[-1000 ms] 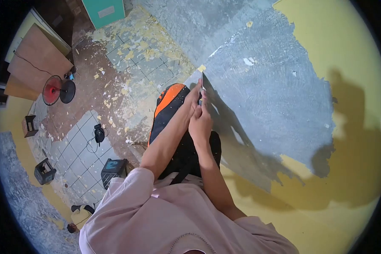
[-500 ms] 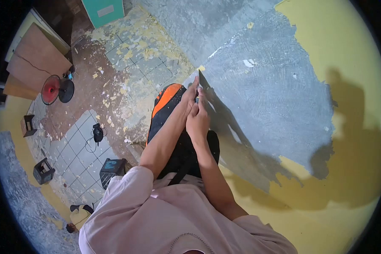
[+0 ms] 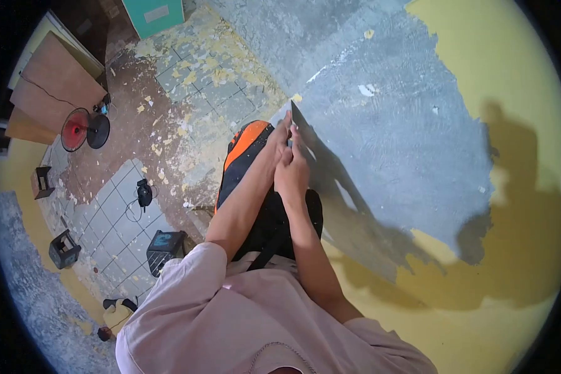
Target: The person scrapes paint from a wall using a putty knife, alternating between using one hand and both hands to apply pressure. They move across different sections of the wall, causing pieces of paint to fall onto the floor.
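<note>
The scraper is thin and seen from its edge, so its shape is hard to see. Its tip points away from the person, at the wall; I can't tell if it touches. The right hand is closed on the scraper's handle, with one finger stretched out along it. The left hand is pressed up beside the scraper, its fingers straight and close together. I can't tell if they curl around it.

The wall, right of the scraper, is mostly bare grey with yellow paint at its edges. Left of the scraper is a knee in black and orange. Farther left is a red and black fan. Left and nearer the person, a black stool has a blue mark on top that I can't read. Beyond the scraper, to the left, a green box has a pale label, too blurry to read.
</note>
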Motion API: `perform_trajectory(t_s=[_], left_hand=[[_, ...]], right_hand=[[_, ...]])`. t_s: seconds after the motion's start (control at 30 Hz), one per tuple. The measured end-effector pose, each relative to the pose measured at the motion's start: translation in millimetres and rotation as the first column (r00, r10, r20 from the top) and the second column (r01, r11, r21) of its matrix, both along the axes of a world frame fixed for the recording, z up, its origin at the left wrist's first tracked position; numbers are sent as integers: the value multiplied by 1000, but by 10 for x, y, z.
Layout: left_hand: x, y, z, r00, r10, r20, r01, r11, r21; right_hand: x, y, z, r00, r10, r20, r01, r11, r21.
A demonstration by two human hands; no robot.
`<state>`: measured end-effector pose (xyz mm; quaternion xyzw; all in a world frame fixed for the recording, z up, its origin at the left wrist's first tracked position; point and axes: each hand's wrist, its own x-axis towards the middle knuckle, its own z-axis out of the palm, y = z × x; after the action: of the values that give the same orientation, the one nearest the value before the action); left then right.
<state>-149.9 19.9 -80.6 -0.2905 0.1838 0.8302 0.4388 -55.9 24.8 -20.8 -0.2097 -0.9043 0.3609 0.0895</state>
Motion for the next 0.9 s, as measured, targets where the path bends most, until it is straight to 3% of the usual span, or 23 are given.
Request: perform_trajectory(t_s=[0.03, 0.07, 0.13, 0.17, 0.23, 0.27, 0.33, 0.4, 0.43, 0.53, 0.6, 0.67, 0.7, 0.73, 0.8, 0.83, 0.9], left_hand=[[-4, -48, -7, 999, -11, -35, 13, 999, 41], [12, 0, -308, 999, -13, -43, 15, 999, 37], [59, 251, -1100, 993, -85, -85, 115, 872, 476], [148, 308, -483, 1000, -12, 1, 12, 996, -89], [51, 121, -3, 999, 36, 2, -36, 999, -13], [9, 50, 24, 997, 83, -1, -83, 995, 53], [-86, 39, -483, 1000, -2, -25, 5, 993, 118], [-44, 132, -723, 991, -78, 108, 47, 965, 259], [34, 265, -671, 998, -3, -64, 14, 985, 172], [9, 148, -369, 983, 71, -168, -58, 995, 86], [37, 90, -243, 992, 29, -125, -22, 998, 56], [113, 63, -18, 999, -31, -8, 31, 999, 21], [114, 116, 154, 998, 1, -62, -9, 990, -140], [28, 139, -6, 998, -2, -55, -5, 991, -136], [-144, 101, -511, 999, 23, -40, -20, 995, 94], [-149, -89, -194, 999, -39, -36, 43, 994, 98], [-27, 4, -304, 999, -32, -44, 35, 997, 73]], right_hand=[[0, -13, 14, 1000, 5, -17, -4, 1000, 28], [63, -30, 52, 1000, 3, -26, -2, 1000, 24], [251, -3, 175, 997, -65, 38, 67, 996, -61], [250, 32, 338, 977, -89, 195, 122, 979, -163], [35, 33, 229, 983, -45, 181, 61, 994, -89], [-40, 3, 187, 986, 2, 164, 2, 1000, -24], [-55, -50, 203, 990, -10, 144, 13, 1000, -21], [127, -66, 241, 999, -44, 23, 45, 998, -47], [186, -1, 207, 998, -62, -5, 61, 993, -104], [37, -25, 195, 996, -17, 87, 22, 998, -51], [40, -65, 175, 1000, 1, -24, -1, 1000, -17], [198, -66, 378, 993, -73, 94, 86, 987, -139], [195, -10, 370, 995, -73, 62, 81, 987, -139], [114, -6, 327, 995, -76, 68, 85, 987, -134], [-61, -61, 206, 998, -7, 59, 12, 997, -79], [-89, -74, 169, 1000, -8, 3, 8, 997, -72], [89, -114, 326, 1000, -22, 16, 24, 994, -107]])
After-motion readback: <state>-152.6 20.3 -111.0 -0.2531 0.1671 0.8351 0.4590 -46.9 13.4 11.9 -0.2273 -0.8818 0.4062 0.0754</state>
